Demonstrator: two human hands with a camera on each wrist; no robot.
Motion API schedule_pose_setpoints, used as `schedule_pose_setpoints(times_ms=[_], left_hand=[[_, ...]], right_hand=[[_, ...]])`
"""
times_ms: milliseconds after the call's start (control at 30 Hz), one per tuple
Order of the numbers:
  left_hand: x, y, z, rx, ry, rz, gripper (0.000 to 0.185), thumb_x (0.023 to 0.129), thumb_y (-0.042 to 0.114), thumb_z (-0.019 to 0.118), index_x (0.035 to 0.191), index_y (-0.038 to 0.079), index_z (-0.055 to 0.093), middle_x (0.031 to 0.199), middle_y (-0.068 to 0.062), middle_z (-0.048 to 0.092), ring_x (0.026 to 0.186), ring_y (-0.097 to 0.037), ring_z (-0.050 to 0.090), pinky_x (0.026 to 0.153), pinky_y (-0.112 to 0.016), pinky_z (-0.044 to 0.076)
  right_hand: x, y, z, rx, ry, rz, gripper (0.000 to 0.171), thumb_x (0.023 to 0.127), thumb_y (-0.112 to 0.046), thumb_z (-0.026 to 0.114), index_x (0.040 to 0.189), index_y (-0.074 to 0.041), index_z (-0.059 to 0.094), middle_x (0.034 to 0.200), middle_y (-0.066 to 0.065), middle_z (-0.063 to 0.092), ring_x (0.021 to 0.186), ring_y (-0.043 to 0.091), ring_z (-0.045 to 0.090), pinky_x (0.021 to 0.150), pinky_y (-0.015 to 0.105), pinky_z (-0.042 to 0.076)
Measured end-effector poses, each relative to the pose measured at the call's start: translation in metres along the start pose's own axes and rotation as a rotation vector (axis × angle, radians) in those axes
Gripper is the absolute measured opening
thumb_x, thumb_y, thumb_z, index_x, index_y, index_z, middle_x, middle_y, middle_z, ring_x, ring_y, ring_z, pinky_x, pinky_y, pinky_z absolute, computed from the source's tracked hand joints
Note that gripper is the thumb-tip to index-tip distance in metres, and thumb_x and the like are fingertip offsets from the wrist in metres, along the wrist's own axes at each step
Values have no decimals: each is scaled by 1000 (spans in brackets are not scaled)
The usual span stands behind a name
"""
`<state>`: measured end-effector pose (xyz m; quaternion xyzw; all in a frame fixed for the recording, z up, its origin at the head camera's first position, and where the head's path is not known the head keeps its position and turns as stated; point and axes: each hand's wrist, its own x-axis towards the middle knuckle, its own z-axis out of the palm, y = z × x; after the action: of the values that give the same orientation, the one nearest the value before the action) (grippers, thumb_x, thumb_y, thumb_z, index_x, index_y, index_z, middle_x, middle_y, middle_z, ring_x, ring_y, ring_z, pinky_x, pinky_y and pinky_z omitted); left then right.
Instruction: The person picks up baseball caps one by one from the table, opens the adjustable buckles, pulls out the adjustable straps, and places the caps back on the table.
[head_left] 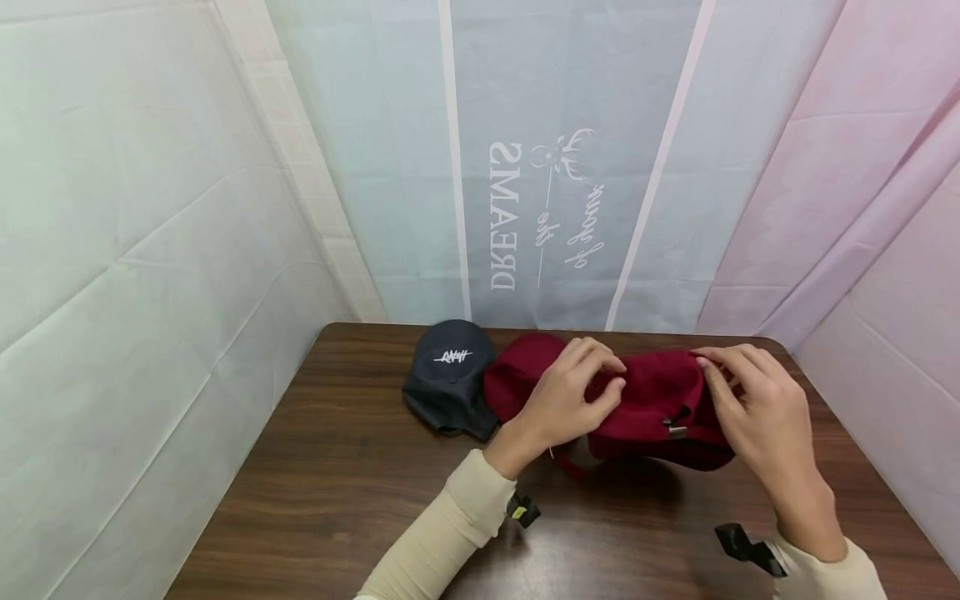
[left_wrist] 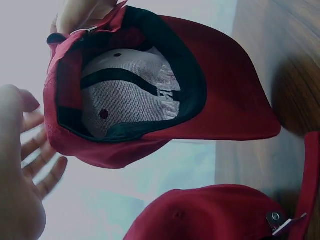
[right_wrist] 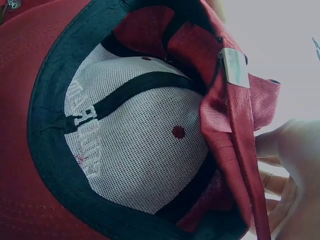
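My right hand (head_left: 772,408) pinches the edge of a dark red baseball cap (head_left: 660,387) between thumb and fingers, at its right end. The cap is tilted on its side above the table. Its white mesh lining (right_wrist: 145,115) and dark sweatband face the right wrist camera, with a metal strap buckle (right_wrist: 235,67) at the back. Beside the cap's left end, my left hand (head_left: 562,396) has its fingers spread and loosely bent, gripping nothing. In the left wrist view the brim (left_wrist: 235,85) points toward the table.
A second red cap (head_left: 521,367) sits partly behind my left hand, its loose strap (left_wrist: 306,190) showing in the left wrist view. Left of it lies a dark navy cap (head_left: 450,358) with white lettering. All are near the far edge of the brown wooden table (head_left: 337,500), before a printed curtain (head_left: 570,83).
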<state>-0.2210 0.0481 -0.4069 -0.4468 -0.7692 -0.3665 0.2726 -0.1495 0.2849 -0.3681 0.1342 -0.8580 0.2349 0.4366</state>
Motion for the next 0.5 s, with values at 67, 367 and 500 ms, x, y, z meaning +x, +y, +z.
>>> schedule_pose_setpoints(times_ms=[67, 367, 500], left_hand=[[-1, 1, 0, 12, -21, 80, 19, 96, 24, 74, 111, 13, 71, 116, 2, 66, 109, -11, 58, 99, -15, 46], [-6, 5, 2, 176, -155, 281, 49, 85, 49, 85, 117, 16, 68, 124, 2, 64, 112, -11, 57, 99, -22, 46], [-7, 5, 2, 207, -176, 317, 30, 91, 34, 79, 113, 17, 70, 121, 2, 65, 110, -12, 59, 97, -22, 47]], right_hand=[[0, 0, 0, -1, 1, 3, 19, 91, 5, 77, 108, -1, 80, 91, 12, 73, 86, -9, 42, 73, 16, 36], [1, 2, 2, 2, 3, 11, 19, 91, 4, 77, 109, -1, 80, 92, 13, 73, 82, 2, 48, 73, 14, 36], [0, 3, 2, 1, -6, 18, 19, 92, 4, 76, 110, -2, 80, 95, 12, 73, 83, 1, 49, 74, 10, 36]])
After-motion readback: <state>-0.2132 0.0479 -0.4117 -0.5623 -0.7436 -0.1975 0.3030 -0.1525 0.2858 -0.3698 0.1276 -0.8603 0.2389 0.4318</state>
